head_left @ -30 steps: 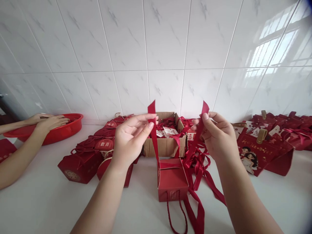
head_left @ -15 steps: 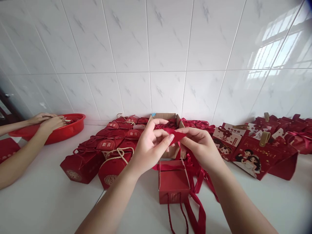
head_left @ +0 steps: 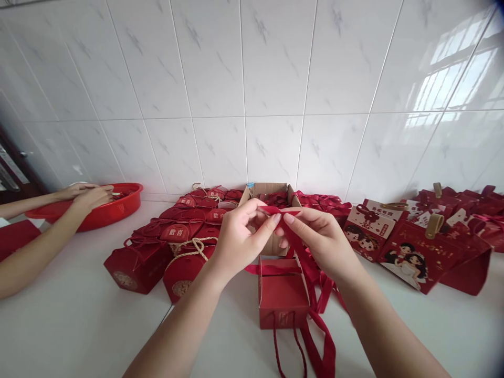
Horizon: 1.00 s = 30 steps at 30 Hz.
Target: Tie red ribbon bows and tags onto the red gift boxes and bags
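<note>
Both my hands pinch a red ribbon (head_left: 298, 245) in front of me, their fingertips close together. My left hand (head_left: 246, 231) is closed on one part of it, thumb pressed against the fingers. Just to its right, my right hand (head_left: 315, 231) grips it between thumb and index finger. From there the ribbon hangs down behind the hands. Below stands a small red gift box (head_left: 282, 294) with two twisted cord handles falling toward me and a ribbon lying across its top. Loose red ribbons (head_left: 325, 336) trail along its right side.
Several red gift boxes (head_left: 137, 265) stand in rows at left. A cardboard box (head_left: 268, 188) with red contents sits by the tiled wall. Printed red bags (head_left: 413, 257) stand at right. At far left another person's hands (head_left: 92, 197) work at a red basin (head_left: 129, 202).
The ribbon between my fingers is turned and narrower, where it was spread flat before. My fingertips sit closer together. The view has shifted slightly.
</note>
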Motion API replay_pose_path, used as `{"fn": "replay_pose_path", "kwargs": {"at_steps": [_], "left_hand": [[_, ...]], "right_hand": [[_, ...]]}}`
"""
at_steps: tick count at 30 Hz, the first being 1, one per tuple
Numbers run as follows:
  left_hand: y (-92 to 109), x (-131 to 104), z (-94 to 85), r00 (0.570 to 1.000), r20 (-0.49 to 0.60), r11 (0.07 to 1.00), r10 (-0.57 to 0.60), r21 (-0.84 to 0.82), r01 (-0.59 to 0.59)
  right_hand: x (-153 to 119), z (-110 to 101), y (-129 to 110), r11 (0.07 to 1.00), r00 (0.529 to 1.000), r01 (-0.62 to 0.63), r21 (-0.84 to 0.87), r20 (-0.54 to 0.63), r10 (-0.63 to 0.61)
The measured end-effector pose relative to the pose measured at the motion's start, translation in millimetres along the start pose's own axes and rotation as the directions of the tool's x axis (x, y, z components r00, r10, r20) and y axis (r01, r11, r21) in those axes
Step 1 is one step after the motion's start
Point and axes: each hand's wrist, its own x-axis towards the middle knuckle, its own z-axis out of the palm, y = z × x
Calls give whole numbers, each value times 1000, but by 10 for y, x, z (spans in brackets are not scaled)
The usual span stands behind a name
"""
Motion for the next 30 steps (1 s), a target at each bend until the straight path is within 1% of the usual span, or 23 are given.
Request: {"fn": "replay_pose_path", "kwargs": {"at_steps": [2,3,4,6,9,12,14,17,19,22,24,27,28,30], "left_hand": [[18,11,-18,999,38,999,-36,-24,37],[26,17,-32,995,70,996,-71,-46,75],[31,24,-50,987,113,990,-117,-71,125],[34,34,-92,954,209,963,-215,-115,242],[18,42,-144,902,309,919,-301,-159,361],[-1,51,-166,875,372,888,-310,-214,406],[-5,62,-172,874,377,868,-306,-266,419],[8,79,-182,876,352,849,-329,-295,438],[23,80,-186,871,345,849,-350,-275,451],[38,67,-178,872,333,845,-357,-282,454],[37,56,-166,886,304,848,-349,-300,437],[21,52,-151,912,243,858,-330,-325,397],[14,55,-148,914,234,853,-332,-340,397],[6,64,-148,903,247,820,-351,-385,424]], "right_hand": [[17,-17,37,998,1000,-7,56,8,6],[28,-30,57,998,1000,-3,66,7,2],[39,-47,76,998,1000,5,66,1,-5],[63,-87,110,999,1000,22,44,-16,-22],[88,-156,139,999,999,49,-25,-2,-49],[78,-218,116,979,991,122,-164,67,-113],[52,-245,73,921,969,236,-309,140,-201],[-2,-262,1,737,898,438,-515,294,-328],[-31,-263,-29,620,853,522,-586,367,-372],[-46,-265,-35,503,812,581,-640,412,-414],[-39,-271,-18,449,791,604,-658,430,-435],[-19,-285,18,411,773,622,-666,442,-455],[-12,-291,29,404,769,626,-667,445,-459],[-1,-304,44,387,758,638,-665,454,-469]]}}
